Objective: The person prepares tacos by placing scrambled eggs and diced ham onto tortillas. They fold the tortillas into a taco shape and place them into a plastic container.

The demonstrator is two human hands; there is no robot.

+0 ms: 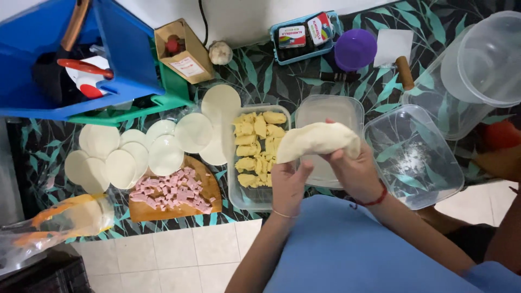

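Both hands hold one folded, half-moon piece of pale dough [317, 139] above the table. My left hand [288, 184] pinches its left end from below, and my right hand [355, 173], with a red cord on the wrist, grips its right end. Just under and left of the dough stands a clear tub of yellow cheese chunks [255, 142]. Behind the dough is a clear rectangular tub [331, 111] whose contents I cannot make out.
Several round dough discs [135, 152] lie at the left, with diced pink ham on a wooden board [173, 192]. A floured clear tub [412, 157] and stacked clear containers [477, 70] stand on the right. Blue bin [81, 59], cardboard box, garlic and purple lid line the back.
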